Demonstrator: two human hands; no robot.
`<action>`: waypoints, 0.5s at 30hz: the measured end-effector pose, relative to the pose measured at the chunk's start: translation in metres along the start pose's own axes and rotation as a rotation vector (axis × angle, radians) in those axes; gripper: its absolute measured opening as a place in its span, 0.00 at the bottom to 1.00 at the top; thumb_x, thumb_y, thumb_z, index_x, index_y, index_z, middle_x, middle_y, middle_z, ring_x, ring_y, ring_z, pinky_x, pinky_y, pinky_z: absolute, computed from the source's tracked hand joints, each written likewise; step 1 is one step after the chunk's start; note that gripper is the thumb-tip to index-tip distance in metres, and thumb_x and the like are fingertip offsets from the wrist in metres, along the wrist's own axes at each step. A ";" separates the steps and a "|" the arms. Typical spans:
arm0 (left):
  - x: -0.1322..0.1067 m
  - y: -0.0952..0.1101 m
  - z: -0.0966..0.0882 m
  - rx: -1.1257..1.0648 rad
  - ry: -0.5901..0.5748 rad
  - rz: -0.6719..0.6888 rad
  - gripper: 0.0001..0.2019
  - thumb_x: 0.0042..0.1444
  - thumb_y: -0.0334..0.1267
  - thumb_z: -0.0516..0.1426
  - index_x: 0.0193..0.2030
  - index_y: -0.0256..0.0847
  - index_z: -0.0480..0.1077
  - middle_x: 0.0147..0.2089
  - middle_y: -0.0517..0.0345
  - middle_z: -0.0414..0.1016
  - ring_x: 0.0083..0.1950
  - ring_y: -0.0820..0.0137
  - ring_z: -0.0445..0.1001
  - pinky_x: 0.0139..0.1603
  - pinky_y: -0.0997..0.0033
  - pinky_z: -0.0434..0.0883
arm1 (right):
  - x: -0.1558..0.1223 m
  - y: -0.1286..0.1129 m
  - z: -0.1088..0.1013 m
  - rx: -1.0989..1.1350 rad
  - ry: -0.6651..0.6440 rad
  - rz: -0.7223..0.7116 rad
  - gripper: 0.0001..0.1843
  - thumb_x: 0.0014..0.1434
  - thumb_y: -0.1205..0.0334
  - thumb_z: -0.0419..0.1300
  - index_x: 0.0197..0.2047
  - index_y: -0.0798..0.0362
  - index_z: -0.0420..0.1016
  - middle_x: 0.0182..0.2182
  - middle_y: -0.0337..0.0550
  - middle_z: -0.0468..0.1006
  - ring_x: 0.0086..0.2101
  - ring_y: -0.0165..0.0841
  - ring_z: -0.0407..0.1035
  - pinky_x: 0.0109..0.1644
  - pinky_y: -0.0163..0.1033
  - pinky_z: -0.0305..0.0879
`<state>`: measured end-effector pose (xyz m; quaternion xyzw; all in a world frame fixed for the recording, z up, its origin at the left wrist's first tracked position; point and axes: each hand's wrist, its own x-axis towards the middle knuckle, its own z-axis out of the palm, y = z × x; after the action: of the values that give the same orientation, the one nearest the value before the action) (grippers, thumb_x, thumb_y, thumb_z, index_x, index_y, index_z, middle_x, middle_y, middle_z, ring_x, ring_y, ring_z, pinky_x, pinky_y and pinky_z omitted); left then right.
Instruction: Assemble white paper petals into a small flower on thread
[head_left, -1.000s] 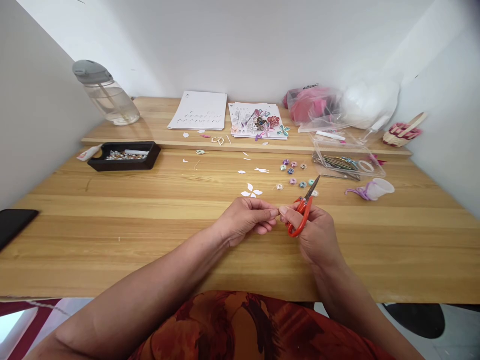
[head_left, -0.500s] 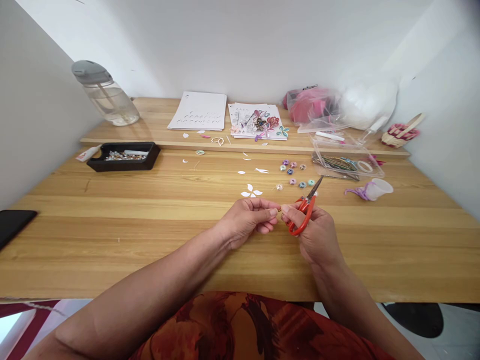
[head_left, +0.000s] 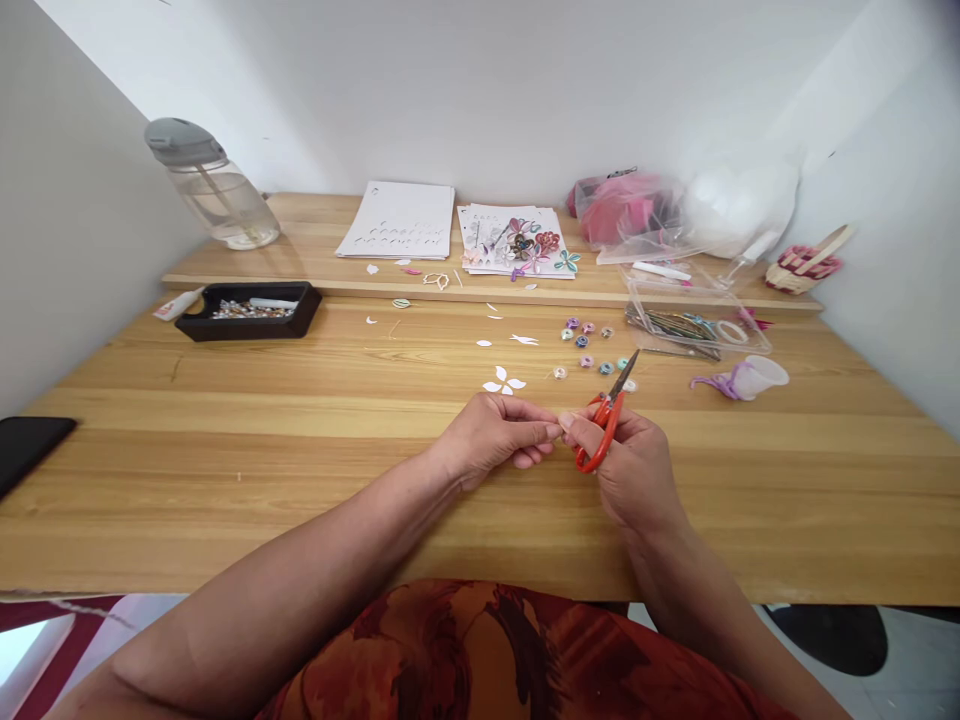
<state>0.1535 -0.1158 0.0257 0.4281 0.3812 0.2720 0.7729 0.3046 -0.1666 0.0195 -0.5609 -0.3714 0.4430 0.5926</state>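
Orange-handled scissors (head_left: 612,408) in the right hand (head_left: 636,455), grip clamped on the handles, blades together and pointing away from the body; thumb of that same hand reaching past the handles toward the left hand (head_left: 502,433); there, thumb and fingertips pressed together in a pinch, against or just beside the right thumb, hard to tell which; anything between the fingertips too small to make out; just beyond the left hand, flat on the table (head_left: 300,420), four white petal-shaped cutouts (head_left: 501,375), arranged like an open flower; farther back, a white oval cutout (head_left: 484,343) near some slivers (head_left: 524,340); around and beyond the blades, a loose group of small coloured bobbins (head_left: 582,342); to the right of these, a clear plastic box (head_left: 754,343) of slender tools, with a translucent cup (head_left: 761,377) and purple cord (head_left: 724,385) nearer the body; well off to the left, a black tray (head_left: 289,327) of beads; on the raised shelf (head_left: 315,225) behind, a grey-lidded clear bottle (head_left: 225,200), two paper stacks (head_left: 409,207), the right one bearing flower ornaments (head_left: 521,243), and a small woven basket (head_left: 801,270).
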 end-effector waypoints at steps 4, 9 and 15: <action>0.000 0.000 0.000 -0.004 0.003 0.005 0.12 0.45 0.38 0.69 0.31 0.31 0.77 0.24 0.56 0.74 0.23 0.79 0.70 0.22 0.83 0.65 | 0.000 0.000 -0.001 0.001 0.001 -0.001 0.11 0.43 0.63 0.73 0.22 0.55 0.74 0.20 0.36 0.72 0.23 0.25 0.61 0.26 0.30 0.57; 0.002 -0.002 -0.003 -0.064 -0.019 0.001 0.12 0.45 0.36 0.69 0.32 0.30 0.76 0.30 0.54 0.76 0.22 0.82 0.70 0.16 0.86 0.57 | 0.001 0.000 -0.001 0.009 0.012 0.015 0.11 0.42 0.63 0.73 0.23 0.56 0.75 0.20 0.37 0.73 0.23 0.25 0.62 0.26 0.29 0.59; 0.004 0.002 -0.006 -0.197 -0.041 -0.098 0.12 0.44 0.31 0.70 0.36 0.28 0.77 0.29 0.55 0.74 0.22 0.81 0.71 0.16 0.88 0.59 | 0.002 0.001 -0.002 -0.002 0.012 0.038 0.13 0.42 0.62 0.74 0.24 0.56 0.75 0.19 0.37 0.72 0.21 0.25 0.61 0.24 0.29 0.57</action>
<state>0.1508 -0.1095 0.0239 0.3366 0.3570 0.2613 0.8313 0.3067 -0.1657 0.0183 -0.5710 -0.3578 0.4504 0.5857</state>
